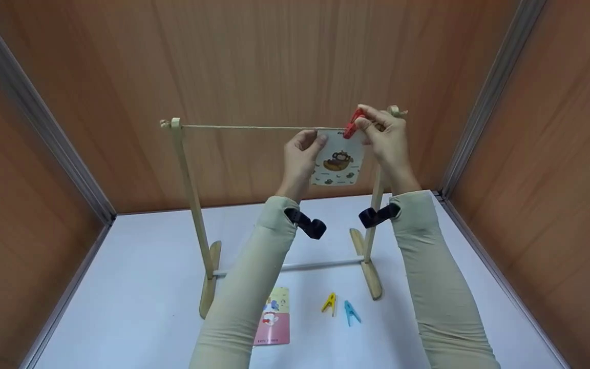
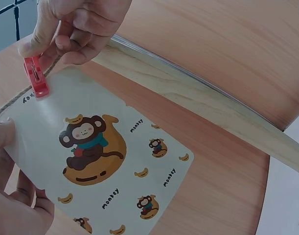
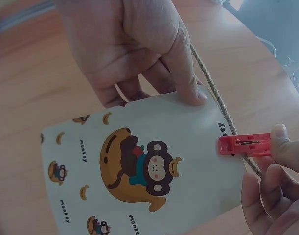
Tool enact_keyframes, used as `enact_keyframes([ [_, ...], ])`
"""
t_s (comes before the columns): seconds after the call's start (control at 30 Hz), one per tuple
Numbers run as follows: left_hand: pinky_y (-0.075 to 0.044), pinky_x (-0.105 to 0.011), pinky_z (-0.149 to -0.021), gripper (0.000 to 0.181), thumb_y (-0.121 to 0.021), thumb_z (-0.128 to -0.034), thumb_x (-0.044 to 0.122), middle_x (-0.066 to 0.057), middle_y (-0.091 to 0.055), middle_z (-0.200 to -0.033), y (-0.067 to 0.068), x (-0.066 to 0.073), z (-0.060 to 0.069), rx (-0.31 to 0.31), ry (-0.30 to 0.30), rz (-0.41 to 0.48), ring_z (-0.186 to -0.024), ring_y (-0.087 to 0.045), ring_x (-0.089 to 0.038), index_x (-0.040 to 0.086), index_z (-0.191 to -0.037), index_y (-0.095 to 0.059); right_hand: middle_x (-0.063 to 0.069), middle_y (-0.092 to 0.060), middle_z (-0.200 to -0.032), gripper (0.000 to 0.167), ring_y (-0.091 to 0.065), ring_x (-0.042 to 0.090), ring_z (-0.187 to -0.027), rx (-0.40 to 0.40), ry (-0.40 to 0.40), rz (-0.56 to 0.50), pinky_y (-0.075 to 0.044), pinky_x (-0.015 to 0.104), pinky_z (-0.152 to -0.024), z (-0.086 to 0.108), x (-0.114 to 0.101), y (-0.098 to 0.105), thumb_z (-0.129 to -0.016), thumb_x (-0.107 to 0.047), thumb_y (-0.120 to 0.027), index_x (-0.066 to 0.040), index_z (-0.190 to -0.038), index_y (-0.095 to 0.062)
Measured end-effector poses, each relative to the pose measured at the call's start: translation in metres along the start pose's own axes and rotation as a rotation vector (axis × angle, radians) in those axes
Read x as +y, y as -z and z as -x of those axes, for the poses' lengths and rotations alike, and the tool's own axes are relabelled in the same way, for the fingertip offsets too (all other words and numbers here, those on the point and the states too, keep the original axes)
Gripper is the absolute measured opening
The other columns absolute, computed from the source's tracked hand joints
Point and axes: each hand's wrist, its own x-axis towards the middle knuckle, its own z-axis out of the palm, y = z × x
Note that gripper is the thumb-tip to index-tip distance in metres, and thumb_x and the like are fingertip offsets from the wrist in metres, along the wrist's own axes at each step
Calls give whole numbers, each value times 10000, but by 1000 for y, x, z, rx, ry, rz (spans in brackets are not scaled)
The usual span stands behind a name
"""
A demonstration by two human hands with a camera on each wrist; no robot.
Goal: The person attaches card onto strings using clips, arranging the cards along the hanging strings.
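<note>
A stand of two pale wooden posts [image 1: 192,200] on rounded feet straddles the white tabletop [image 1: 136,287], its spread feet probably steadying it. Between the post tops runs a thin tan twine cord [image 1: 244,127], taut and nearly level.

The person's left hand [image 1: 300,163] pinches a white rectangular card with a monkey-and-banana print [image 1: 338,161] by its left side, thumb on the face, likely to keep the top edge along the cord. The card hangs upright below the cord, near the right post. The right hand [image 1: 390,137] pinches the handles of a red plastic clip [image 1: 351,126], whose nose overlaps cord and card edge; whether it bites firmly I cannot tell.

Only the head view shows the pink-and-yellow card [image 1: 277,325] partly under the left sleeve, and beside it the yellow plastic clip [image 1: 331,299] and light-blue plastic clip [image 1: 349,306]. Only the wrist views make legible the "monkey" lettering and, smaller, the red clip's metal spring [image 3: 248,143].
</note>
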Motion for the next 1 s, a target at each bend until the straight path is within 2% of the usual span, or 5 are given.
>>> enact_keyframes([
  [0.37, -491, -281, -823, 238, -634, -933, 204, -80, -668, -1085, 0, 0, -1, 4, 24, -26, -946, -620, -167, 66, -1127, -640, -18, -576, -987, 410, -460, 41, -728, -55, -21, 30, -484, 182, -629, -1, 1, 1, -898, -208, -626, -50, -1277, -614],
  [0.5, -488, -276, -827, 231, -630, -936, 195, -80, -669, -1091, 1, 0, -1, -1, 16, -25, -959, -621, -163, 65, -1126, -640, -5, -580, -1024, 429, -470, 43, -719, -73, -34, 46, -484, 188, -643, -2, 1, 2, -905, -239, -619, -69, -1299, -597],
  [0.7, -491, -268, -828, 235, -611, -948, 182, -81, -667, -1099, 3, 1, -1, -7, -14, -20, -970, -623, -161, 66, -1150, -640, -15, -571, -988, 440, -483, 54, -708, -62, -51, 49, -483, 196, -657, -1, 0, 1, -901, -281, -630, -81, -1292, -605],
  [0.87, -491, -275, -837, 238, -601, -954, 173, -71, -654, -1098, 4, 2, -1, -13, -14, -13, -984, -618, -161, 69, -1165, -630, -32, -542, -910, 432, -500, 74, -689, -46, -73, 43, -470, 197, -650, -1, 1, 1, -905, -304, -631, -110, -1290, -612],
  [1.0, -494, -276, -874, 241, -593, -955, 149, -71, -649, -1109, 5, 3, -2, -18, -21, 27, -1001, -611, -152, 58, -1176, -626, -39, -559, -897, 390, -499, 77, -668, -29, -74, 13, -440, 171, -629, -1, 2, 1, -911, -277, -631, -108, -1262, -636],
])
